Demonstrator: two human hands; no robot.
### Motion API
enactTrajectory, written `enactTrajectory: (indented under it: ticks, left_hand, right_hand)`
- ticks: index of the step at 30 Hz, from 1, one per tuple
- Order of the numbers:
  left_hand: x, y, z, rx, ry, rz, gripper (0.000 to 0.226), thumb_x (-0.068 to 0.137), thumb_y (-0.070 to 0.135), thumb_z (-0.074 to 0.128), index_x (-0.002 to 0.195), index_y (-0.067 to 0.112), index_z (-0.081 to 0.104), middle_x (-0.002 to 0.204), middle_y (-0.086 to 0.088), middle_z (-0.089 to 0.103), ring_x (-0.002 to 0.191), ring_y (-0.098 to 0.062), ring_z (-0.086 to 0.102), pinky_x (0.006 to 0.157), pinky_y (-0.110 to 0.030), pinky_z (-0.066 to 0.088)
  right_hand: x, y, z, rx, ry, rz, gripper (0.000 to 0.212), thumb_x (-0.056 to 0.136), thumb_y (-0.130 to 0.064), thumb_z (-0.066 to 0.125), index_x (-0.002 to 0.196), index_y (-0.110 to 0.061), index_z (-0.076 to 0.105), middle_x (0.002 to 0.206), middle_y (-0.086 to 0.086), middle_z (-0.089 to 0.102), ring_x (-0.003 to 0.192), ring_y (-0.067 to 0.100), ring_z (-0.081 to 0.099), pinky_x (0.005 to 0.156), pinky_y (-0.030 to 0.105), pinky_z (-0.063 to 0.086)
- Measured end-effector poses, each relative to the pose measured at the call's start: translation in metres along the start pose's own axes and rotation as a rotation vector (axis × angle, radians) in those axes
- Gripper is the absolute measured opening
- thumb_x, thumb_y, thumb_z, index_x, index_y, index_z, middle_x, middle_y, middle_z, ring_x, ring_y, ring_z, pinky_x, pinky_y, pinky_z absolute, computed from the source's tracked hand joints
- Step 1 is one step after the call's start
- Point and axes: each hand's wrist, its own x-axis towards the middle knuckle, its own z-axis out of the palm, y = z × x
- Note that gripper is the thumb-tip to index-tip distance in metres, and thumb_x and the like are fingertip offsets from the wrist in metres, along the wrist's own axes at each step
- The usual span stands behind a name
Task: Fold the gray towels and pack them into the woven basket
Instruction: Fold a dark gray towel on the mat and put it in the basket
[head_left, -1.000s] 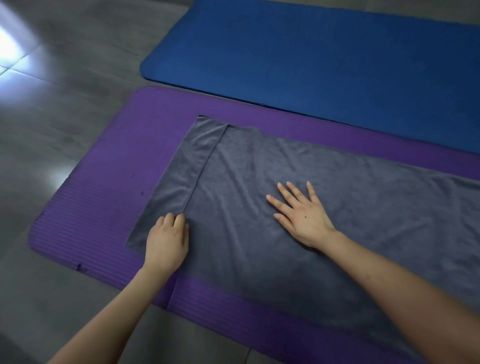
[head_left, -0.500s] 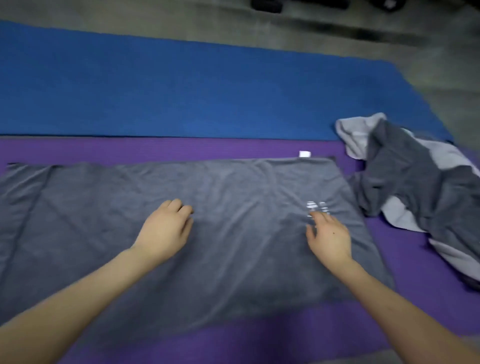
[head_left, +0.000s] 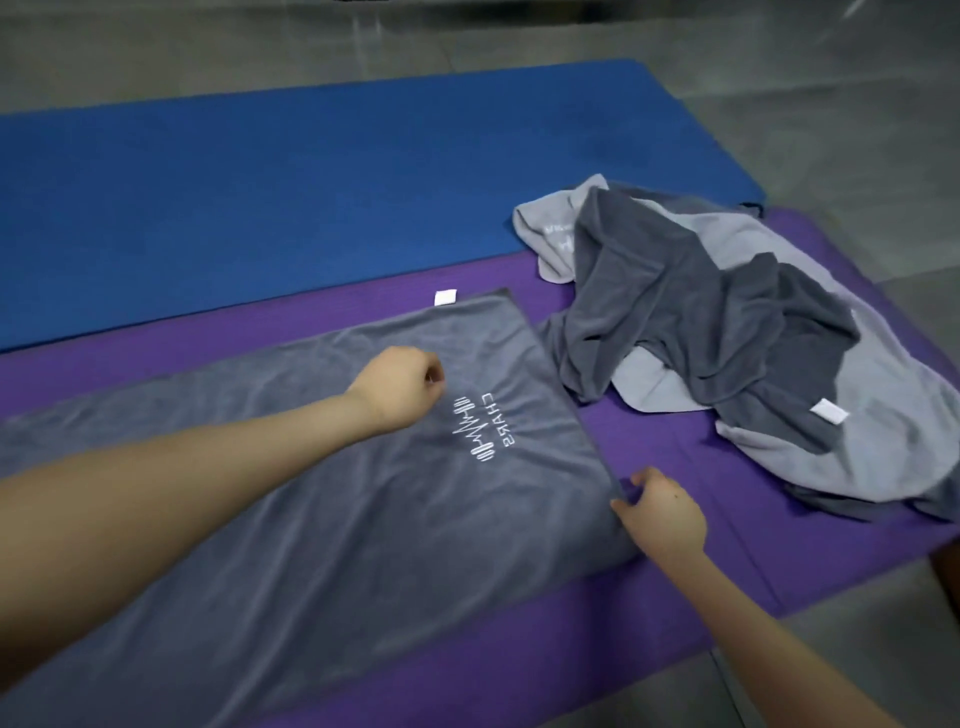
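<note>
While right fingers (head_left: 643, 480) pinch the flat towel (head_left: 363, 519), left fingers (head_left: 432, 375) curled, crumpled towels (head_left: 701, 322) just beside

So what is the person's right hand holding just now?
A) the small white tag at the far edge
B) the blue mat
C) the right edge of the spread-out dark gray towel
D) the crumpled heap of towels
C: the right hand pinches the right edge of the flat dark gray towel, close to its near corner, on the purple mat.
</note>
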Motion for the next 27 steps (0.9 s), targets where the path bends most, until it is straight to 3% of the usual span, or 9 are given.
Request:
enactTrajectory:
  ticks: [5,8,11,14,16,20,23,27]
  left_hand:
    - [0.061,0.022,0.008,-0.162,0.145,-0.196,0.021,0.089,0.014,0.052,0.093,0.001,0.069,0.099,-0.015,0.069,0.095,-0.031,0.061,0.078,-0.032,0.044]
    - [0.102,0.024,0.018,-0.178,0.18,-0.263,0.021,0.09,0.013,0.05,0.098,0.004,0.068,0.104,-0.014,0.068,0.1,-0.032,0.059,0.079,-0.032,0.043]
    - [0.137,0.027,0.036,-0.206,0.169,-0.309,0.026,0.091,0.016,0.05,0.112,0.007,0.063,0.112,-0.014,0.065,0.108,-0.031,0.056,0.084,-0.032,0.042]
    - [0.164,0.035,0.054,-0.203,0.109,-0.322,0.044,0.094,0.021,0.049,0.136,0.01,0.043,0.126,-0.014,0.058,0.12,-0.032,0.05,0.094,-0.033,0.037]
    - [0.18,0.04,0.06,-0.135,0.088,-0.285,0.048,0.094,0.02,0.048,0.14,0.015,0.038,0.133,-0.014,0.054,0.123,-0.032,0.048,0.097,-0.035,0.037]
    - [0.202,0.041,0.064,0.072,0.064,-0.194,0.036,0.091,0.011,0.047,0.126,0.016,0.056,0.126,-0.015,0.057,0.116,-0.034,0.051,0.093,-0.039,0.041]
    - [0.204,0.039,0.063,0.183,0.068,-0.162,0.026,0.089,0.008,0.049,0.11,0.011,0.064,0.115,-0.017,0.061,0.107,-0.036,0.055,0.084,-0.039,0.043]
    - [0.193,0.026,0.053,0.083,0.15,-0.178,0.019,0.088,0.013,0.056,0.103,0.013,0.068,0.109,-0.013,0.066,0.104,-0.034,0.057,0.082,-0.036,0.043]
  right_hand:
    - [0.012,0.0,-0.006,0.049,-0.04,-0.03,0.026,0.085,-0.034,0.065,0.105,-0.018,0.063,0.107,0.005,0.065,0.103,0.026,0.059,0.077,0.031,0.045]
    - [0.023,-0.003,-0.013,0.012,-0.136,-0.063,0.025,0.081,-0.037,0.068,0.091,-0.014,0.065,0.092,0.002,0.066,0.089,0.021,0.061,0.069,0.028,0.047]
    - [0.034,-0.004,-0.015,0.018,-0.181,-0.084,0.022,0.077,-0.035,0.07,0.084,-0.015,0.066,0.087,-0.001,0.067,0.084,0.017,0.062,0.065,0.026,0.047]
    - [0.037,-0.005,-0.017,0.013,-0.216,-0.107,0.021,0.078,-0.034,0.069,0.082,-0.014,0.069,0.085,-0.001,0.068,0.083,0.017,0.063,0.065,0.027,0.047]
    - [0.038,-0.005,-0.019,0.011,-0.232,-0.115,0.019,0.079,-0.034,0.068,0.081,-0.015,0.07,0.085,-0.001,0.068,0.084,0.017,0.063,0.066,0.027,0.047]
    - [0.041,-0.007,-0.023,0.044,-0.255,-0.104,0.016,0.079,-0.031,0.069,0.082,-0.015,0.071,0.086,0.0,0.069,0.085,0.019,0.064,0.068,0.027,0.048]
    - [0.042,-0.007,-0.023,0.079,-0.266,-0.107,0.015,0.078,-0.03,0.069,0.067,-0.026,0.061,0.081,-0.003,0.068,0.084,0.018,0.064,0.068,0.027,0.048]
    - [0.039,-0.005,-0.021,0.184,-0.266,-0.123,0.024,0.077,-0.026,0.071,0.062,-0.027,0.052,0.066,-0.009,0.06,0.077,0.015,0.062,0.068,0.029,0.048]
